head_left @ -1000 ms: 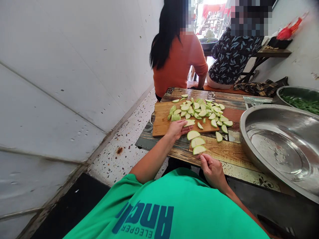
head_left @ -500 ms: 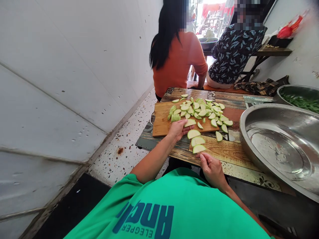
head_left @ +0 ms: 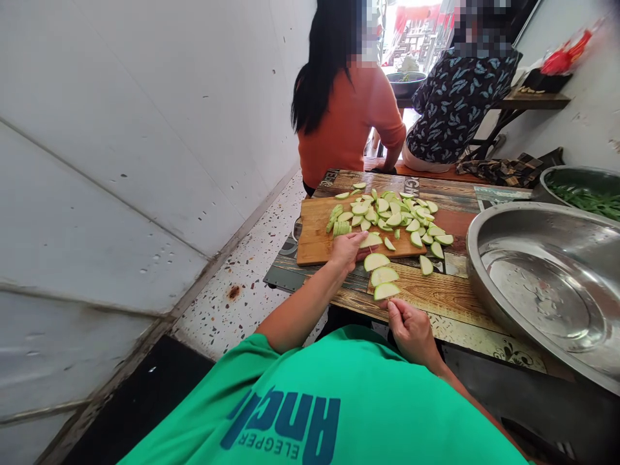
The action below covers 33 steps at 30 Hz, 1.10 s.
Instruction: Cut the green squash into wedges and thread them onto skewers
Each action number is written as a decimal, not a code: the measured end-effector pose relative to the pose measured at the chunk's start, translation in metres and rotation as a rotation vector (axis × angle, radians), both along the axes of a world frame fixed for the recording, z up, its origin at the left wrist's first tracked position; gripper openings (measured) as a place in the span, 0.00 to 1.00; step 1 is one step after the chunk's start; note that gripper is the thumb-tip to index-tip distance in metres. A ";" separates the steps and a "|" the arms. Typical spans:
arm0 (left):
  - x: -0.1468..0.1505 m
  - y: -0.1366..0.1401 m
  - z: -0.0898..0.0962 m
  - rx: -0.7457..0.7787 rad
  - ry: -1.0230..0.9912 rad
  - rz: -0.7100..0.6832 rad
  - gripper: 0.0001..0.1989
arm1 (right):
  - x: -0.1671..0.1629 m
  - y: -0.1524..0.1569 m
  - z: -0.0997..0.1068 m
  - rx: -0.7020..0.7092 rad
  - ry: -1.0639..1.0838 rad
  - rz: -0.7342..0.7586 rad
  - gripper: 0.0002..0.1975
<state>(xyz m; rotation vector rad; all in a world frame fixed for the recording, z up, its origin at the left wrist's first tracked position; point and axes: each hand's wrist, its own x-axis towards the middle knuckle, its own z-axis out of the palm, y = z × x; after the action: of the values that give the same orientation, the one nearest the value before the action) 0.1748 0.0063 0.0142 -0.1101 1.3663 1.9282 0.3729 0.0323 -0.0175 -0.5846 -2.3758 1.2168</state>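
My right hand point(head_left: 411, 329) pinches the near end of a thin skewer. Several half-round pale green slices point(head_left: 385, 277), with green skin that looks like zucchini, are threaded along it. At the far end my left hand point(head_left: 349, 250) is closed on another zucchini slice point(head_left: 371, 241), which sits at the skewer's tip. Just beyond the left hand lies a wooden cutting board point(head_left: 314, 236). Many cut zucchini slices point(head_left: 382, 205) are heaped on it and spill over its right side onto the patterned table point(head_left: 436, 287).
A wide steel basin point(head_left: 489, 290) stands at the right table edge. Behind it is a bowl of cut green vegetables point(head_left: 588, 199). Two people sit beyond the table, one in an orange top point(head_left: 334, 123), one in a dark patterned shirt point(head_left: 455, 103). A white wall point(head_left: 145, 129) runs along the left.
Both hands keep nearly the same places and grips. The camera view has shifted very slightly; the slices on the skewer look the same.
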 end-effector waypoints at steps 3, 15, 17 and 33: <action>0.001 0.001 -0.002 0.002 -0.002 0.015 0.05 | -0.001 0.000 0.001 0.025 -0.004 -0.010 0.17; 0.005 0.005 -0.003 -0.001 -0.014 0.059 0.05 | -0.007 -0.001 -0.005 -0.040 0.035 -0.057 0.15; 0.005 0.005 -0.003 0.010 -0.021 0.056 0.05 | -0.008 -0.002 -0.007 -0.199 0.030 -0.036 0.16; 0.002 0.003 -0.006 0.029 -0.014 0.072 0.06 | -0.008 0.000 -0.014 -0.195 0.090 -0.081 0.16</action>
<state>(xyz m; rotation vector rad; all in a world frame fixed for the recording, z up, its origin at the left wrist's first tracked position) 0.1771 0.0097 0.0080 -0.1599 1.3418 2.0021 0.3653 0.0322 -0.0312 -0.6645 -2.1534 1.4176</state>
